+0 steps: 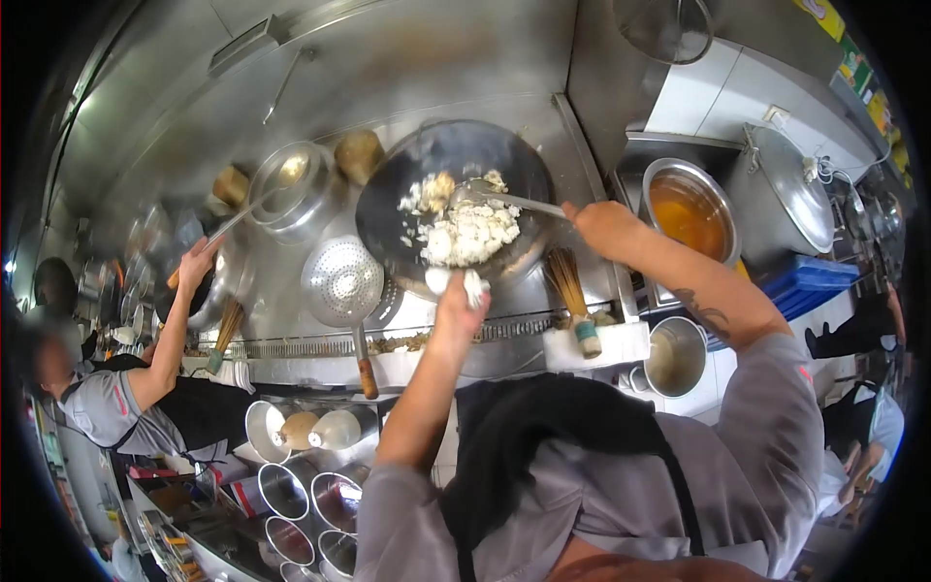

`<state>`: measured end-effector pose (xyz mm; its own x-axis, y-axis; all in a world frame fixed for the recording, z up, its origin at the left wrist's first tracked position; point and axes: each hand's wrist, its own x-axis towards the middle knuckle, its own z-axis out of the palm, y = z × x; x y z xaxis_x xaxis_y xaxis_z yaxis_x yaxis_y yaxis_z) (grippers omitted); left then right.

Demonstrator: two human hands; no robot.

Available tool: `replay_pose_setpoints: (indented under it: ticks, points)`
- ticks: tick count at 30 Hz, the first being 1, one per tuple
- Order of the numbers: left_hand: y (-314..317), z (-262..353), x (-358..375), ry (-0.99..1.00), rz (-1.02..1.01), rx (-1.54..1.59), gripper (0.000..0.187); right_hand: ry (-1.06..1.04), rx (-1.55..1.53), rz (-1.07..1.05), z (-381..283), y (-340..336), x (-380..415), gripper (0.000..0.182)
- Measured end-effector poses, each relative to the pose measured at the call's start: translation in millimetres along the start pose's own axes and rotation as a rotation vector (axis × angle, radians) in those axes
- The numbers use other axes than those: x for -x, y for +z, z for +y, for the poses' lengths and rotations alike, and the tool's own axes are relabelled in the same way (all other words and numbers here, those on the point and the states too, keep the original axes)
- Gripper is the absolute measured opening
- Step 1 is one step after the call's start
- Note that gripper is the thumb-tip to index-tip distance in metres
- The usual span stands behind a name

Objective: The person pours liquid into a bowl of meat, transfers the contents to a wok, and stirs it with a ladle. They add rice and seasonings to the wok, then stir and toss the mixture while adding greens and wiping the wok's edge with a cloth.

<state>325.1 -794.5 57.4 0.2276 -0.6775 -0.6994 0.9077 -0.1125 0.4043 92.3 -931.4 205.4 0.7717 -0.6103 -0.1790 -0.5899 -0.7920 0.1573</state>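
A large dark wok (388, 218) sits on the range in front of me, with white rice (470, 233) and some yellowish bits heaped in it. My left hand (459, 312) is closed around a folded white cloth (441, 282) at the wok's near rim. From the right, my right hand (593, 229) grips the end of a metal ladle (529, 203). The ladle's head rests among the rice, partly hidden by it. A perforated strainer (341, 281) with a wooden handle lies just left of the wok.
Bamboo brushes (565, 276) stand at the range's front edge. A metal pot of orange liquid (687, 215) is on the right, beside a lidded pot (790, 189). To the left, a co-worker's hand (194, 264) holds another ladle. Several metal containers (284, 490) stand below left.
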Motion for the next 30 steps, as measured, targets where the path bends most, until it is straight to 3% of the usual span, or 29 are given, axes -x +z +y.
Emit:
replay_pose_setpoints:
  ticks: [2, 8, 11, 14, 16, 18, 20, 23, 25, 27, 30]
  points:
    - [15.7, -8.3, 52.8, -0.061, -0.100, 0.066, 0.018, -0.051, 0.006, 0.048, 2.2, -3.2, 6.1, 0.030]
    - [-3.8, -5.5, 18.5, -0.006, -0.036, 0.014, 0.021, -0.068, -0.222, 0.053, -0.3, -21.1, 24.3, 0.043]
    - [21.4, -3.1, 77.3, -0.103, -0.113, 0.065, 0.020, -0.088, -0.576, 0.027, -2.5, -50.4, 60.3, 0.040]
    - [9.7, 11.2, 25.7, -0.038, -0.124, 0.059, 0.021, -0.093, -0.612, -0.059, -2.9, -39.2, 50.2, 0.040]
    - [-32.8, -18.8, -10.8, 0.081, -0.158, 0.005, 0.020, -0.078, -0.496, -0.038, -16.4, -14.0, 40.2, 0.040]
    - [-81.4, -59.3, -21.8, -0.007, -0.152, 0.028, 0.026, 0.067, -0.298, 0.049, -30.5, -1.7, 36.2, 0.037]
    - [-81.5, -66.5, 41.4, -0.092, -0.125, -0.056, 0.026, 0.037, -0.285, 0.140, -31.5, -9.5, 38.4, 0.033]
    - [-56.7, -26.8, 29.8, -0.138, -0.131, 0.113, 0.022, 0.025, -0.279, 0.132, -46.0, -35.0, 57.1, 0.040]
    - [-25.0, 15.3, 20.4, 0.003, -0.245, 0.052, 0.022, -0.003, -0.282, 0.076, -61.8, -54.9, 70.6, 0.036]
    - [-14.3, 22.1, 35.4, -0.079, -0.232, 0.009, 0.023, -0.035, -0.281, -0.024, -64.4, -84.2, 82.0, 0.032]
    - [-12.6, 34.1, 66.8, -0.219, -0.220, 0.019, 0.024, -0.125, -0.416, -0.089, -52.9, -71.0, 78.6, 0.031]
